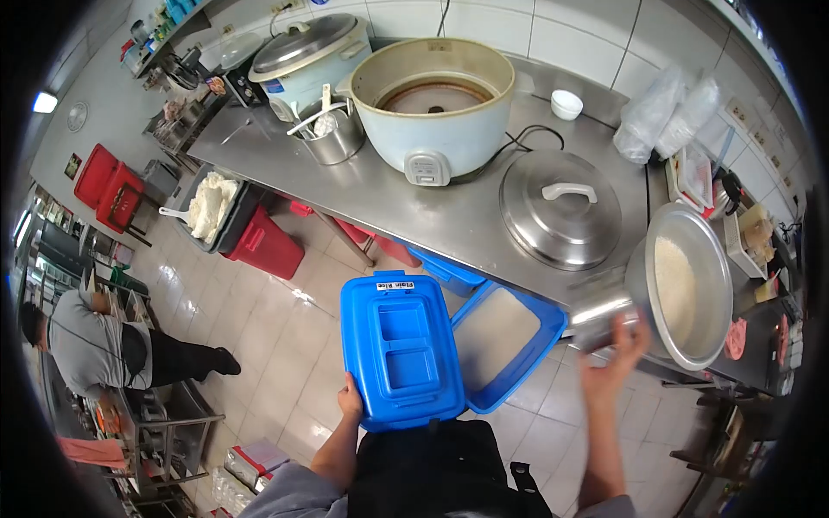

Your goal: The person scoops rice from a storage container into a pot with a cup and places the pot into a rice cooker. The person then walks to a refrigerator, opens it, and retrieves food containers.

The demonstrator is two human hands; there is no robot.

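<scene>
With the blue lid (404,345) taken as the clock's centre, its left edge is gripped at eight o'clock by the partly curled left hand (349,399), apparently so the open bin (546,324) at three o'clock is left uncovered. A blurred metal container (600,309) is held in the half-closed right hand (611,358), between bin and metal bowl (708,298); exact finger placement cannot be told. White grains (675,281) are held in the bowl. Bin access is partly hemmed by the counter (462,211). There, a lidless cooker (393,142) is seen at twelve, a metal lid (561,229) towards one. A co-worker (95,341) is seen at nine.
</scene>
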